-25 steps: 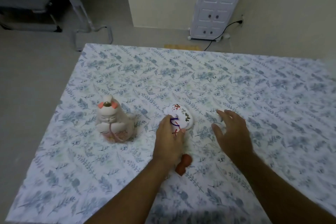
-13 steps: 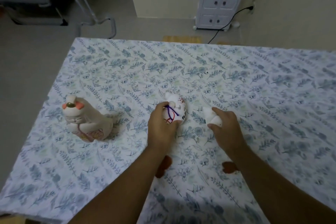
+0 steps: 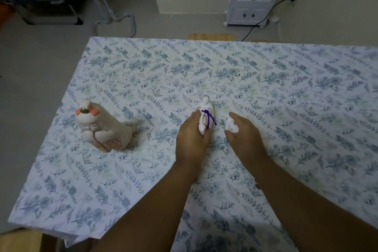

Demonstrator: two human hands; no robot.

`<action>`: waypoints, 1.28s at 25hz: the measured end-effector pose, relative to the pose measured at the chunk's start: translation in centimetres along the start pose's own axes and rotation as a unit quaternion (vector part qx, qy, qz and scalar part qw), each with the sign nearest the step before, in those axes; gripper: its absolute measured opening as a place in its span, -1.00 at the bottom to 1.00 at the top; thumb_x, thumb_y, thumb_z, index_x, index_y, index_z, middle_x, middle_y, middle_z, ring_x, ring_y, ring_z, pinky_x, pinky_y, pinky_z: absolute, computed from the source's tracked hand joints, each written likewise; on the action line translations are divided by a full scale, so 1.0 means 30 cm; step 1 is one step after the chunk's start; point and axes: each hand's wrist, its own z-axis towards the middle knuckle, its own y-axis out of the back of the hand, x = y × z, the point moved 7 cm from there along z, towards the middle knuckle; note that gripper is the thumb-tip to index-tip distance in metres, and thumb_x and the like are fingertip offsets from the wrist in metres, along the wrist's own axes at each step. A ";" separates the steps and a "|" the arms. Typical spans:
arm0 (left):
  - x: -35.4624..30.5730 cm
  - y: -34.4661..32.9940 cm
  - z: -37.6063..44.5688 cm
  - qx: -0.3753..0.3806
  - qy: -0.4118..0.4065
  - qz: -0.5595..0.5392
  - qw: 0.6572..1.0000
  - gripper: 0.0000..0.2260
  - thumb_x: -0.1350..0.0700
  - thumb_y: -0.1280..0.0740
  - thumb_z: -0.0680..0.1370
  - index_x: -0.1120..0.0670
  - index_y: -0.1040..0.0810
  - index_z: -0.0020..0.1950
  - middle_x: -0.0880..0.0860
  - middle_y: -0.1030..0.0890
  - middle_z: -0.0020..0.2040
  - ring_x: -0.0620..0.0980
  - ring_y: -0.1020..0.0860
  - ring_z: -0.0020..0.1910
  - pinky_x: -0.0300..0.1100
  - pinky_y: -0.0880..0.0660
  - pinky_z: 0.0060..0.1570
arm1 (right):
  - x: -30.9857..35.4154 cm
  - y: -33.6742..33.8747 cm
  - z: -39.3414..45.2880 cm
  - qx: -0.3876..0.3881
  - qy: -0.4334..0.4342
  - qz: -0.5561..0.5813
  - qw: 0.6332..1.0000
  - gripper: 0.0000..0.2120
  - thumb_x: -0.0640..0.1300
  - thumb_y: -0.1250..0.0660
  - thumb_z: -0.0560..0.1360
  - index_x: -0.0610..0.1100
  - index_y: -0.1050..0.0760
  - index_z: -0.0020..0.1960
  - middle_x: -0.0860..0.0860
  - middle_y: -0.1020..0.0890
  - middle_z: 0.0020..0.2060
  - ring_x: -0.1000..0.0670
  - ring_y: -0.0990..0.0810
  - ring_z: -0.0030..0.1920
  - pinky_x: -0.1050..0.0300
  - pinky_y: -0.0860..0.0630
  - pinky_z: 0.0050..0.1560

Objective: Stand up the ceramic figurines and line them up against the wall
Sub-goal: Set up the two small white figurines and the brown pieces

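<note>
Centrally, at the cloth's middle, left hand [image 3: 192, 139] grips the purple-corded figurine [image 3: 205, 117] and right hand [image 3: 244, 135] the small white figurine [image 3: 231, 125] at 3 o'clock; glazed, brittle, likely slippery, best pinched across their bodies.

Blue leaf-print tablecloth [image 3: 204, 67]; white figurine [image 3: 206, 108] with purple cord [image 3: 209, 118].

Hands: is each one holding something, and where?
Left hand grips the purple-corded figurine around its lower body; right hand pinches the small white figurine from its right side.
</note>
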 end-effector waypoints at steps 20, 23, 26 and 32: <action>0.244 0.056 -0.338 0.194 0.125 0.047 0.972 -0.62 0.06 -0.59 0.39 0.02 -0.59 0.15 -0.02 -0.63 0.02 -0.01 -0.59 0.01 -0.13 -0.53 -0.03 | -0.265 0.109 -0.462 -0.051 -0.255 0.134 0.956 -0.66 -0.06 -0.56 0.40 -0.03 -0.46 0.05 -0.03 -0.64 -0.08 -0.10 -0.65 -0.06 0.07 -0.54 -0.07; 0.209 0.064 -0.334 0.180 0.108 -0.002 0.978 -0.69 0.04 -0.59 0.39 -0.04 -0.61 0.08 -0.13 -0.64 -0.07 -0.10 -0.60 -0.06 -0.15 -0.57 -0.05 | -0.180 0.085 -0.435 -0.016 -0.194 0.138 0.971 -0.54 -0.19 -0.57 0.37 0.11 -0.47 0.14 0.05 -0.65 -0.06 0.01 -0.66 -0.08 0.07 -0.60 -0.02; 0.158 0.056 -0.325 0.169 0.071 -0.028 0.983 -0.75 0.12 -0.52 0.45 -0.07 -0.61 0.08 -0.15 -0.65 -0.05 -0.15 -0.61 -0.02 -0.19 -0.57 -0.02 | -0.112 0.045 -0.427 0.001 -0.128 0.156 0.979 -0.50 -0.29 -0.54 0.38 0.10 -0.52 0.20 0.12 -0.64 -0.04 0.11 -0.66 -0.06 0.25 -0.58 -0.02; 0.132 0.002 -0.341 0.177 0.053 -0.088 0.979 -0.70 0.21 -0.51 0.45 -0.07 -0.56 0.09 -0.12 -0.66 0.04 -0.17 -0.62 0.09 -0.06 -0.59 0.14 | -0.067 -0.025 -0.441 0.037 -0.073 0.161 0.983 -0.60 -0.27 -0.57 0.35 0.09 -0.55 0.04 0.09 -0.66 -0.04 0.11 -0.64 0.01 0.25 -0.58 0.01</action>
